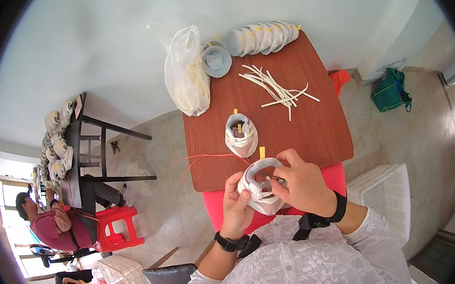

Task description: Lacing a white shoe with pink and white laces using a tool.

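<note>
Over the near edge of the brown table (316, 130) I hold a white and pale pink shoe upper (267, 205) with a grey lining and a yellow heel tab. My left hand (236, 207) is wrapped round its left side, thumb on top. At the lace opening, my right hand (303, 183) is closed in a pinch; a thin dark bit shows by the fingertips, too small to name. White lace crosses the upper's front. Just beyond sits another laced shoe upper (242, 145), with red string (203, 156) beside it. Loose white laces (274, 88) lie farther back.
Along the table's far edge stand a row of nested shoe uppers (267, 38), a grey-blue upper (216, 61) and a plastic bag (187, 81). A white basket (387, 197) is at right. Leftward, a person (64, 224) sits by a black table (81, 131) bearing uppers.
</note>
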Available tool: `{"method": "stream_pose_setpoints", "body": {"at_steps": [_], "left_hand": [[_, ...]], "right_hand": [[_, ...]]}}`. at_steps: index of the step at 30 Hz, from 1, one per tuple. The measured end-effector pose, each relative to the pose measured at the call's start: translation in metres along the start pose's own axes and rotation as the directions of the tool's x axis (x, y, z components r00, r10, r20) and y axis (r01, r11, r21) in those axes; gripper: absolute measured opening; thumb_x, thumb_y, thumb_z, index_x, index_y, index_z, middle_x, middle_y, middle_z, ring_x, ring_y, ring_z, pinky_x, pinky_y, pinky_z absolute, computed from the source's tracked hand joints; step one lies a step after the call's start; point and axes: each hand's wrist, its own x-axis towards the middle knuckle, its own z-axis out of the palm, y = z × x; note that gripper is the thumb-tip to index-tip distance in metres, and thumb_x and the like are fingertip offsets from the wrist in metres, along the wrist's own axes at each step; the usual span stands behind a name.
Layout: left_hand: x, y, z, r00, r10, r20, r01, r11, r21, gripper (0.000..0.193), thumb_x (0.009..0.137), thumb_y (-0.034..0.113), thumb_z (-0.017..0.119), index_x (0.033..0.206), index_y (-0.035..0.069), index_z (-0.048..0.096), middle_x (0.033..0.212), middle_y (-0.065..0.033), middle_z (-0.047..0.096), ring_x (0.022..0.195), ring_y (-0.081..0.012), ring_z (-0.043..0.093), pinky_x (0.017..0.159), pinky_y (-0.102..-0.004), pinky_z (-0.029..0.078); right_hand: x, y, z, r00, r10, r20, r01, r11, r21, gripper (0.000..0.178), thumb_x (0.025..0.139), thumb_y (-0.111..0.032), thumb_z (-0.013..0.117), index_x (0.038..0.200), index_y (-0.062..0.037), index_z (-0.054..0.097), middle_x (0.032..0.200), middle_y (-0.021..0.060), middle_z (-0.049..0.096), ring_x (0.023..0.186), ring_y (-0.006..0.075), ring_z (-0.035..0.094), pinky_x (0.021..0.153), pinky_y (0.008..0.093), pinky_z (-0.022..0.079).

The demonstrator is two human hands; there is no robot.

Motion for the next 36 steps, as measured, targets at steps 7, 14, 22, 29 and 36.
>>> {"method": "stream_pose_setpoints", "body": {"at_steps": [7,14,22,29,36], "left_hand": [[0.0,0.0,-0.003,1.0,0.021,-0.007,-0.022,1.0,-0.018,0.041,0.092,0.01,0.061,0.129,0.011,0.044,0.119,-0.0071,0.058,0.108,-0.0178,0.058,0.095,-0.0375,0.049],[0.0,0.003,0.002,0.999,0.05,0.016,-0.05,0.999,-0.005,0.039,0.091,0.011,0.062,0.126,0.01,0.045,0.118,-0.0078,0.058,0.107,-0.0188,0.059,0.093,-0.0372,0.05],[0.001,0.008,0.0,0.999,0.048,0.006,-0.048,0.998,0.036,0.038,0.092,0.014,0.062,0.126,0.011,0.045,0.119,-0.0078,0.059,0.108,-0.0197,0.059,0.093,-0.0365,0.051],[0.004,0.009,-0.002,0.995,0.099,-0.002,-0.099,0.991,0.093,0.037,0.092,0.014,0.061,0.125,0.011,0.045,0.117,-0.0076,0.06,0.104,-0.0217,0.062,0.091,-0.0399,0.052],[0.002,0.007,-0.005,0.997,0.075,-0.014,-0.074,0.995,0.062,0.043,0.09,0.014,0.065,0.127,0.009,0.044,0.119,-0.0095,0.058,0.111,-0.0203,0.057,0.095,-0.0355,0.048]], "right_hand": [[-0.001,0.006,-0.002,0.999,-0.009,0.048,0.004,0.995,0.095,0.015,0.078,-0.016,0.068,0.085,-0.0028,0.067,0.105,0.0109,0.055,0.073,0.0273,0.064,0.062,0.0366,0.052],[0.0,0.009,-0.006,0.996,-0.045,0.078,0.031,0.986,0.164,0.018,0.082,-0.021,0.066,0.091,-0.0057,0.07,0.106,0.0103,0.055,0.075,0.0275,0.065,0.065,0.0381,0.053],[0.003,0.021,-0.011,0.987,-0.12,0.103,0.093,0.967,0.237,0.021,0.083,-0.022,0.067,0.098,-0.0078,0.069,0.105,0.0099,0.057,0.076,0.0278,0.064,0.067,0.038,0.053],[-0.003,0.019,-0.008,0.968,-0.251,-0.02,0.251,0.954,0.161,0.019,0.077,-0.013,0.07,0.096,-0.0126,0.069,0.092,0.0049,0.054,0.069,0.0206,0.062,0.057,0.0317,0.051],[-0.011,0.02,0.006,0.899,-0.438,0.012,0.438,0.899,-0.006,0.014,0.075,-0.006,0.066,0.088,-0.0081,0.062,0.089,0.0038,0.052,0.062,0.0187,0.06,0.051,0.0311,0.05]]}}
